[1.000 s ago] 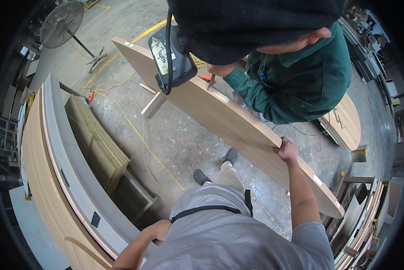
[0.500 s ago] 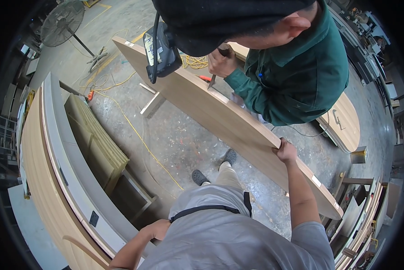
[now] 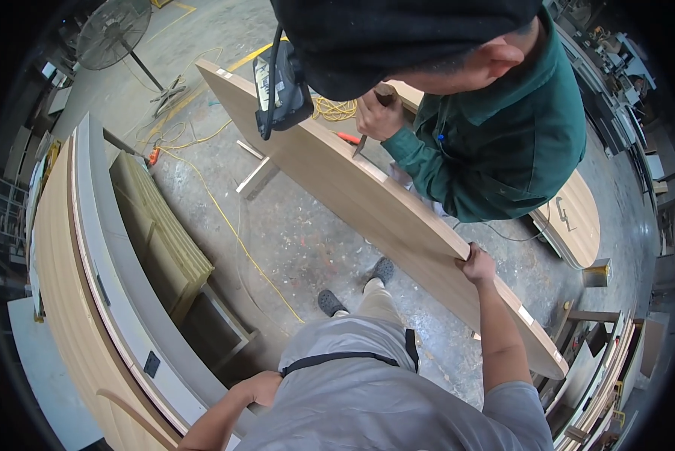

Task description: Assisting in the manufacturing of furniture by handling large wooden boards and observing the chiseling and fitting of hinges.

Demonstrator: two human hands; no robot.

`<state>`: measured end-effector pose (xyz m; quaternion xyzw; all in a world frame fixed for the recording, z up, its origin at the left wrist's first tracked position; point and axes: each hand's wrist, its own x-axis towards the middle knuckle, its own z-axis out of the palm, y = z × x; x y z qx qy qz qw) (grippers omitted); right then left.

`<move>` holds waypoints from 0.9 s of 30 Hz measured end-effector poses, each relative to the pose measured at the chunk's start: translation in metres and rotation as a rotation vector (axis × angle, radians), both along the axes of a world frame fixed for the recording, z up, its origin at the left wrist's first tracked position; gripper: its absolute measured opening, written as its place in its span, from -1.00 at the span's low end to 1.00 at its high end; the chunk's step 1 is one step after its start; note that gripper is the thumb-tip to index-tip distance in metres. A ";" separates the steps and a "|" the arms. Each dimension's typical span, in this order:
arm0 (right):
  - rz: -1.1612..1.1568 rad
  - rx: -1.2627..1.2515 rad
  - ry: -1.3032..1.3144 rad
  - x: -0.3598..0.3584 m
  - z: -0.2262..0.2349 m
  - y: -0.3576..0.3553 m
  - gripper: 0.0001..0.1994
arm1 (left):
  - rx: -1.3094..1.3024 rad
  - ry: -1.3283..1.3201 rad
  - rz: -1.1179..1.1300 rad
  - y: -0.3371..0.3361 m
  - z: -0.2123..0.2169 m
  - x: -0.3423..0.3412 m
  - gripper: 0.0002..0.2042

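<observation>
A long wooden panel stands on its edge and runs diagonally in front of me. My right hand is closed over its upper edge, thumb on the near face. My left hand rests against my waist on the left, its fingers hidden from view. Across the panel a co-worker in a green jacket and black cap leans over. That person's hand holds a chisel by its handle, the blade down at the panel's upper edge.
Curved wood-faced panels and a stack of yellowish boards stand at left. A yellow cord crosses the floor near my feet. A pedestal fan is at far left, a rounded board at right.
The view has shifted slightly, so the panel and co-worker appear a little lower and to the right. Both of my hands keep their places.
</observation>
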<state>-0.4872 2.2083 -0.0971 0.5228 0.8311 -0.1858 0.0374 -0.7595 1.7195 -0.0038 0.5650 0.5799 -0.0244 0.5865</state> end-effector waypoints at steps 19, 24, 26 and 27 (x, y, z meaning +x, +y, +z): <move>0.019 0.009 0.029 -0.007 0.000 0.008 -0.61 | 0.078 -0.036 0.117 -0.011 -0.008 -0.003 -0.66; 0.025 0.003 0.023 -0.007 -0.002 0.012 -0.61 | 0.118 -0.031 0.101 -0.015 -0.011 0.001 -0.67; 0.025 -0.001 0.020 -0.009 -0.003 0.012 -0.61 | 0.088 -0.003 0.093 -0.016 -0.009 0.001 -0.68; 0.025 -0.005 0.024 -0.009 -0.005 0.012 -0.61 | 0.088 -0.002 0.096 -0.016 -0.009 0.000 -0.68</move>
